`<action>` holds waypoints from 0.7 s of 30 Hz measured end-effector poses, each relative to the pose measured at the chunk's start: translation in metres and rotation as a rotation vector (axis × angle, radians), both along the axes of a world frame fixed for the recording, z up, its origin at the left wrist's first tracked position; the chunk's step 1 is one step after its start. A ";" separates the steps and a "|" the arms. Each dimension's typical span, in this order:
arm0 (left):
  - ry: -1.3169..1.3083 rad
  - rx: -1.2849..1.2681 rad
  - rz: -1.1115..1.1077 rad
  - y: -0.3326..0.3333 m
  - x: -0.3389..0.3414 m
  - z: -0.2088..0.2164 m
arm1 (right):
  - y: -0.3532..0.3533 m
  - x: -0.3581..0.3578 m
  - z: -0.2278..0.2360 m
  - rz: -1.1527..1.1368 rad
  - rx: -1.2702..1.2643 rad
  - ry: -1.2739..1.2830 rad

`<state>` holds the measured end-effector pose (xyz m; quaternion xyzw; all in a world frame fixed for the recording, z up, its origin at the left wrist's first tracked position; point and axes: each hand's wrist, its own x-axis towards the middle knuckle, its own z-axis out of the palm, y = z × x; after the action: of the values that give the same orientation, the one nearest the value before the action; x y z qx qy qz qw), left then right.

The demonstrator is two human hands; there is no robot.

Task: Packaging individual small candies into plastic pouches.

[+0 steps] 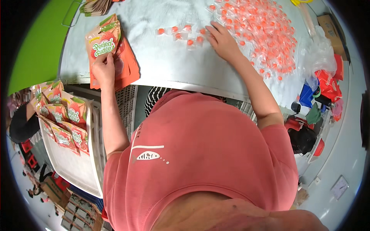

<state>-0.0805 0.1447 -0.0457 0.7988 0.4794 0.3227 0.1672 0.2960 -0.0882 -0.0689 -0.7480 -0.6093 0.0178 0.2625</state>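
Note:
My left hand [104,70] is closed in a pinch on the front of an orange-red candy pouch [101,40] with a green and tan top. The pouch lies over a fanned stack of similar pouches [129,63] at the table's near left. My right hand [224,43] reaches palm down over the table, its fingers apart and touching the edge of a small group of wrapped candies. Several of these clear-wrapped orange candies [187,28] lie to its left. Beyond it, on the right, spreads a large pile of the same candies [257,29].
A white tray [73,163] with several filled pouches [63,111] stands at the lower left. More flat pouches [95,7] lie at the table's far left. Clear plastic bags [319,54] and a red bag [327,85] sit past the right edge. Another person's arm shows at far left.

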 end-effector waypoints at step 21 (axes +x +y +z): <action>0.108 0.379 -0.127 -0.057 0.006 0.019 | 0.078 -0.094 0.025 0.213 0.268 0.319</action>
<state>-0.0743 0.0881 -0.0265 0.8608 0.3671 0.3524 0.0080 0.2022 -0.0100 -0.0437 -0.6257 -0.6324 0.0822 0.4492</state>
